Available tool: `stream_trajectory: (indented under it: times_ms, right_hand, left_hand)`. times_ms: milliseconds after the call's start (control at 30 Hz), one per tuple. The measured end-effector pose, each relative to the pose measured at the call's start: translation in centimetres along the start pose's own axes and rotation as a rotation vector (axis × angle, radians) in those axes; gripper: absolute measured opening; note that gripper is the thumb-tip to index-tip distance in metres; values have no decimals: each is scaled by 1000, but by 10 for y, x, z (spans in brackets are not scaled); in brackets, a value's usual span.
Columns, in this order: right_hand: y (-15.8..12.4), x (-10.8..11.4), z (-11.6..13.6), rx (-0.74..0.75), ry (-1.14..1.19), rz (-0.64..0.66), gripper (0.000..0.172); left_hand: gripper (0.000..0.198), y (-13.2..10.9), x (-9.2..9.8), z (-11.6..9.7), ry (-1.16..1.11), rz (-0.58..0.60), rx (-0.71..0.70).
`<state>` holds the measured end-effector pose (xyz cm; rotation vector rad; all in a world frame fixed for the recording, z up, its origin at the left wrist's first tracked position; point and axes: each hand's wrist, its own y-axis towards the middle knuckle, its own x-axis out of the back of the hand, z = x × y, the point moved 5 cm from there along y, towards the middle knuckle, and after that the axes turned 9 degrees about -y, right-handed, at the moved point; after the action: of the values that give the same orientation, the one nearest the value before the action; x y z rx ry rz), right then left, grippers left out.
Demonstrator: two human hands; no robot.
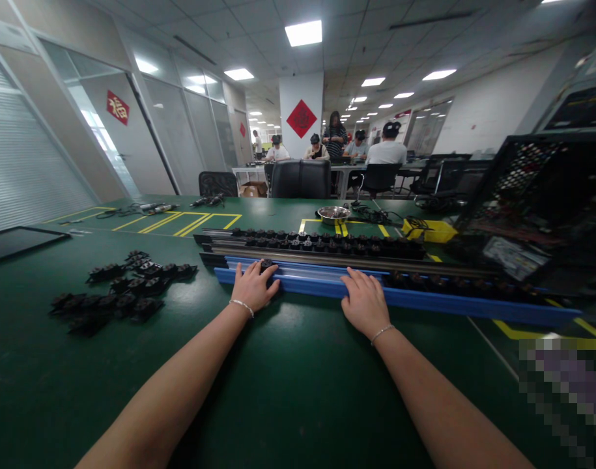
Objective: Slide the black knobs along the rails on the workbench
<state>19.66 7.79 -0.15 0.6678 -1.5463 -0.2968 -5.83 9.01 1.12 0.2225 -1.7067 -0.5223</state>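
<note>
A long blue rail (307,285) with a channel along it lies across the table in front of me. My left hand (253,288) is at its left end, fingers closed around a small black part (266,264) at the channel. Further right, my right hand (367,303) grips the rail's near wall, with fingertips over the top edge and thumb in front. More black parts (434,281) sit in a row in the channel's right portion. Loose black parts (131,286) are spread in a cluster on the table to the left.
Behind the blue rail lie dark rails (298,253) bearing rows of black parts. Beyond them stand a metal bowl (333,213) and a yellow container (432,230). A black mesh-sided case (542,195) rises at right. Across the green table (288,378) are chairs and several people.
</note>
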Motion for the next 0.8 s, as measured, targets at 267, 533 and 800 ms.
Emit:
stream_trajectory:
  times_ms: [267,533,800]
  right_hand:
    - [0,0,0,1,-5,7,40]
    - [0,0,0,7,1,-6,41]
    - [1,-1,0,7,-2,2,41]
  left_hand:
    - [45,-4,1,5,16,-10,18]
    - [44,-6,3,2,22,-42,15]
    - [44,-6,4,6,35,-27,49]
